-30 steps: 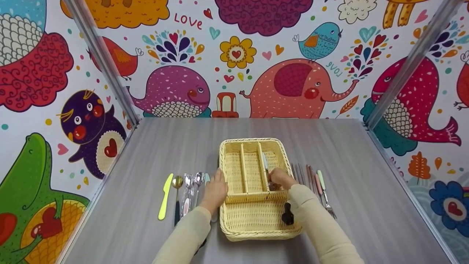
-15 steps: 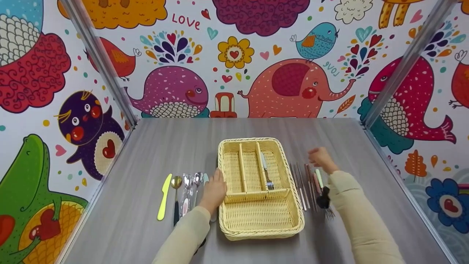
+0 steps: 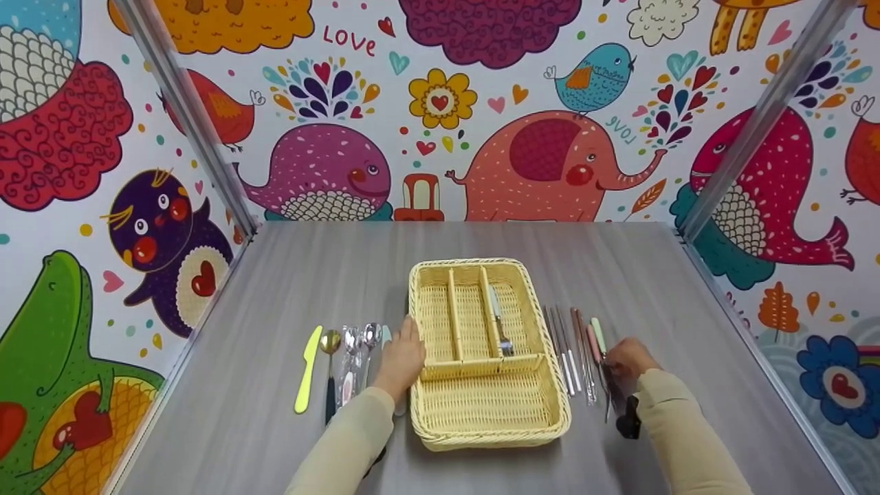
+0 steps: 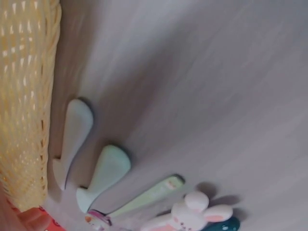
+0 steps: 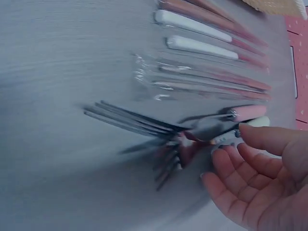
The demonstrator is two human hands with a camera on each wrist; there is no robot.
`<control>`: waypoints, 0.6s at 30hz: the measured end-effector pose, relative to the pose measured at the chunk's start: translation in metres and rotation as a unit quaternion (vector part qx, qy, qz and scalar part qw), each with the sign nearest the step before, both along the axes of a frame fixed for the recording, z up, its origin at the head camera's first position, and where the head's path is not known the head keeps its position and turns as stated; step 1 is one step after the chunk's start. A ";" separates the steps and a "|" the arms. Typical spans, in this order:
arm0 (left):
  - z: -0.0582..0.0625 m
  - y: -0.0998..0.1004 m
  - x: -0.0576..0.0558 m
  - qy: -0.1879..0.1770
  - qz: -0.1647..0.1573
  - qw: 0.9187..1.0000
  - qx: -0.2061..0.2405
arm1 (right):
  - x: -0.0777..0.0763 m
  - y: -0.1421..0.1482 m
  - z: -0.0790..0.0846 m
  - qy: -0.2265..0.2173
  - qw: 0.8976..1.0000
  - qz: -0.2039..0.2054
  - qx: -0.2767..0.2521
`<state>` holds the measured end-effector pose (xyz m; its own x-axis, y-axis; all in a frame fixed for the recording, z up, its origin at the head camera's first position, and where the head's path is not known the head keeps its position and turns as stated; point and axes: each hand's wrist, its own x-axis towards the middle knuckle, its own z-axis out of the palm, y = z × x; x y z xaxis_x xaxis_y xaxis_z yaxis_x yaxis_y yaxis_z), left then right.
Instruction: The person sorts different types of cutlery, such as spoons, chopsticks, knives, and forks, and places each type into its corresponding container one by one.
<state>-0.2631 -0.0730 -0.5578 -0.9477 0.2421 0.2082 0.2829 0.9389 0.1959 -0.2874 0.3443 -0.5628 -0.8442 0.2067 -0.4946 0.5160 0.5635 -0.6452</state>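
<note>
My left hand [image 3: 401, 357] rests on the left rim of a wicker basket [image 3: 488, 440], its fingers lying along the edge. In the basket's right compartment lies a fork [image 3: 498, 313] with a pale handle. My right hand [image 3: 629, 357] is over the cutlery right of the basket. There, in the right wrist view, its thumb and fingertips pinch the metal neck of a fork [image 5: 190, 147]; its tines are blurred. A pale green handle [image 5: 261, 121] shows behind the thumb. Beside it lies a fork with a pink handle [image 5: 248, 112].
Chopsticks [image 3: 567, 357], some in a clear wrapper, lie between basket and forks. Left of the basket are a yellow knife [image 3: 309, 369], a gold spoon [image 3: 331, 342], wrapped spoons [image 3: 351, 340] and pale green knives [image 4: 108, 173]. Patterned walls with metal posts [image 3: 742, 130] enclose the table.
My right hand has left the basket's right compartment, where the pale-handled fork now lies uncovered, moved right, then come down onto a fork on the table. My left hand has stayed on the rim.
</note>
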 end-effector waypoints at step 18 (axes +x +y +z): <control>-0.001 -0.001 -0.002 -0.013 0.005 1.000 0.019 | 0.009 -0.011 -0.003 0.027 0.999 0.018 0.022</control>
<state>-0.2652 -0.0744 -0.5593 -0.9553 0.2242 0.1925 0.2673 0.9336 0.2388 -0.2780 0.3334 -0.5659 -0.8763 0.1965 -0.4399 0.4607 0.6090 -0.6456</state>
